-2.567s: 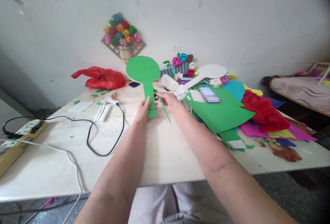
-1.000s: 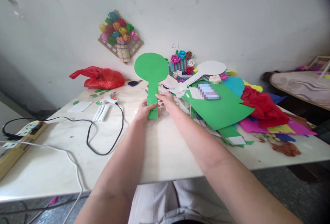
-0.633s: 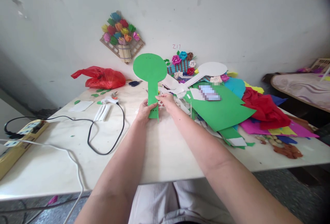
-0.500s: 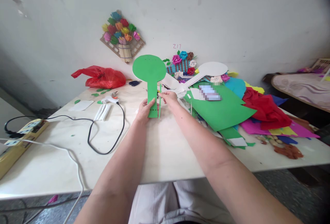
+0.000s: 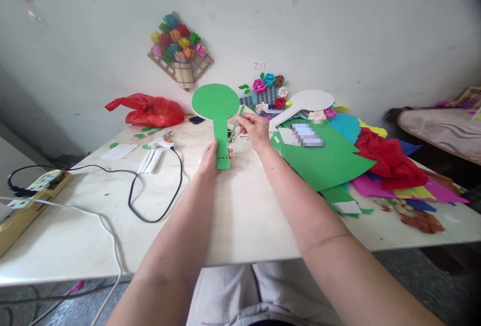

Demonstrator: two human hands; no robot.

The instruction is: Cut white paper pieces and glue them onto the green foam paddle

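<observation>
My left hand (image 5: 209,159) grips the lower handle of a green paddle-shaped cutout (image 5: 215,100), which stands upright above the table. Its round head is on top, and small dark dots run across the top and near the handle's bottom end. Pinched in the fingers of my right hand (image 5: 254,128) is a thin green strip (image 5: 233,128), slanting beside the cutout's handle. A white cutout of like shape (image 5: 311,99) lies behind, to the right of my right hand.
Green sheets (image 5: 319,166) and a phone-like blurred object (image 5: 308,134) lie at right, near red cloth-like material (image 5: 387,153). A glue gun (image 5: 162,143), white sticks (image 5: 151,161), a red bag (image 5: 152,111) and a power strip (image 5: 37,193) are at left. Paper flowers (image 5: 268,85) rest against the wall.
My right hand has moved up and slightly right with the green strip, which now slants instead of hanging upright. My left hand still holds the cutout, nearly in place.
</observation>
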